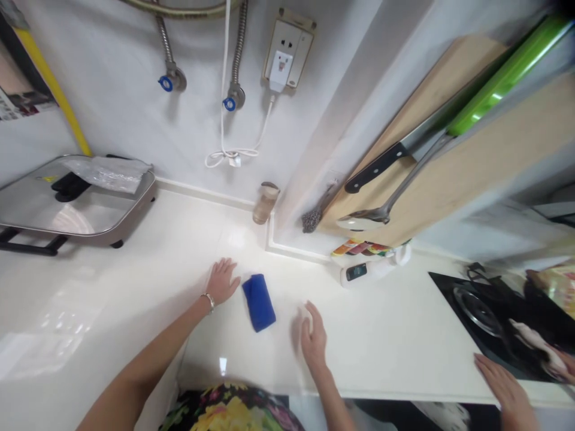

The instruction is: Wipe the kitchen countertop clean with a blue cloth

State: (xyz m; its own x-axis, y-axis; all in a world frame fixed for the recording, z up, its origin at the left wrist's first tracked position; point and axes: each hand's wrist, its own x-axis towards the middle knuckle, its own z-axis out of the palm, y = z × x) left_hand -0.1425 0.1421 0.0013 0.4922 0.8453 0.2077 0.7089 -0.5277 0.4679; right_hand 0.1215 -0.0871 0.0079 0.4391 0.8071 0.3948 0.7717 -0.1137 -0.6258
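Left hand (pixel 221 281), blue cloth (pixel 259 303) (between), right hand (pixel 315 342)

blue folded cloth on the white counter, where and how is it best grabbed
Probably pinch the folded blue cloth across its long right edge, coming from the right with the bare right hand: it lies flat, longer than wide, that edge faces the hand, and the thumb and fingers are parted.
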